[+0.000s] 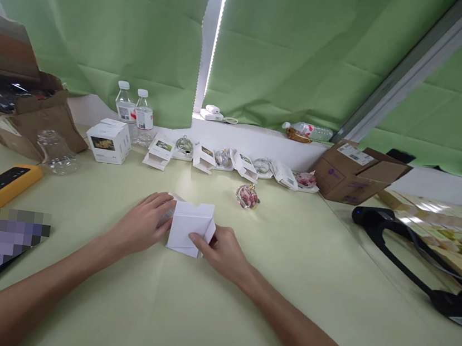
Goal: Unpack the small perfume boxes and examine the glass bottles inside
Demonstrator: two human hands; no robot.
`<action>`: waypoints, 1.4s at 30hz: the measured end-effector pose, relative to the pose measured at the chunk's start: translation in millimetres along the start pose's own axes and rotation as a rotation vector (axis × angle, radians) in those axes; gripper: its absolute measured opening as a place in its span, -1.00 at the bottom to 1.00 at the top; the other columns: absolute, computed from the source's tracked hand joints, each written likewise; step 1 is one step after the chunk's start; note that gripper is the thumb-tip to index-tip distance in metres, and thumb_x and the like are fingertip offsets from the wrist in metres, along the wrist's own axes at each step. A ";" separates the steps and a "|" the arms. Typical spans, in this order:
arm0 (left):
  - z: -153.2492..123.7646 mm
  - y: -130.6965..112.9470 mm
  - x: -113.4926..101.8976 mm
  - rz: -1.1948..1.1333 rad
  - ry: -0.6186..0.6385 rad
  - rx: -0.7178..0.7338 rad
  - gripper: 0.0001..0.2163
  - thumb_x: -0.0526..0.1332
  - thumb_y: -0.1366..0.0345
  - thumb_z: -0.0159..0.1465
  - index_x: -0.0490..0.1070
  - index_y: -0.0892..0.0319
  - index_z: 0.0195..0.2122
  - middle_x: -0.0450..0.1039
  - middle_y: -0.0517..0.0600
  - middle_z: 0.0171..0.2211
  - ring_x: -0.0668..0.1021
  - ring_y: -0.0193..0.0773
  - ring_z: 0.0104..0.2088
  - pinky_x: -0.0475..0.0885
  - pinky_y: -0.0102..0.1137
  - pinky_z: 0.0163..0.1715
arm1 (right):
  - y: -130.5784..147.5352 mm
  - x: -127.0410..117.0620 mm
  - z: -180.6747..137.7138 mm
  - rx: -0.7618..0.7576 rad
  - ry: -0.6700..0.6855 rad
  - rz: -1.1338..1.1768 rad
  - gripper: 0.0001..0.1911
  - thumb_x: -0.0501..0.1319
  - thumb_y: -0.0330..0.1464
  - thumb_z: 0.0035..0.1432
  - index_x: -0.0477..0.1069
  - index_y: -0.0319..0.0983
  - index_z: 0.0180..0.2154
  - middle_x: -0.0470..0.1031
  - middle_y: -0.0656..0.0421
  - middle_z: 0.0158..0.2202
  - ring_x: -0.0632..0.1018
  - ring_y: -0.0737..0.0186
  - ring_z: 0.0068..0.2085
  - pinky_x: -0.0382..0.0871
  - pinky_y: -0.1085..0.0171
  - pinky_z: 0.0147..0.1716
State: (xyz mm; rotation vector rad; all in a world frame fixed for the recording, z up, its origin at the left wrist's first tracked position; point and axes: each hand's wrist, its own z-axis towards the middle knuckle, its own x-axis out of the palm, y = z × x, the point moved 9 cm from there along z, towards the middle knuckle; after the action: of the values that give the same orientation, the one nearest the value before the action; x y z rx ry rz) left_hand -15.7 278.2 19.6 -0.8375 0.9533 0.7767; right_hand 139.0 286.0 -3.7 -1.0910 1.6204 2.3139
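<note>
A small white cardboard box (190,225) with a loose flap at its top is held between my two hands, just above or on the table. My left hand (144,224) closes on its left side, the fingertips partly hidden behind it. From the right, my right hand (227,254) grips the box, thumb pressed on the plain face and fingers tucked behind. Beyond the box, to the right, a clear ornament with pink contents and a gold-coloured top (248,196) rests on the table.
Along the wall are opened white boxes (204,158) beside clear ornaments (261,166). A closed white box (109,141), water bottles (144,117) and a glass vessel (54,151) stand left. Right are a brown carton (346,173) and a black curved device (398,252).
</note>
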 end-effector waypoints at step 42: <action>-5.5 14.3 -19.6 -0.013 -0.131 -0.337 -0.19 0.14 -0.16 0.14 -0.13 0.06 0.32 0.27 0.12 0.14 0.40 0.05 0.07 0.38 -0.19 -0.11 | -23.5 -53.9 -1.1 0.176 -0.464 0.418 -0.60 0.29 -0.06 0.02 0.41 -0.29 -0.43 0.45 0.16 -0.56 0.39 0.31 -0.59 0.30 0.35 -0.64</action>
State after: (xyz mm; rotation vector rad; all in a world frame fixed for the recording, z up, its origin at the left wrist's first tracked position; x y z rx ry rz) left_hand -37.2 276.3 32.0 -1.0690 0.7088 0.9846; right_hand 190.2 311.1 10.7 -0.1593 1.9285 2.3465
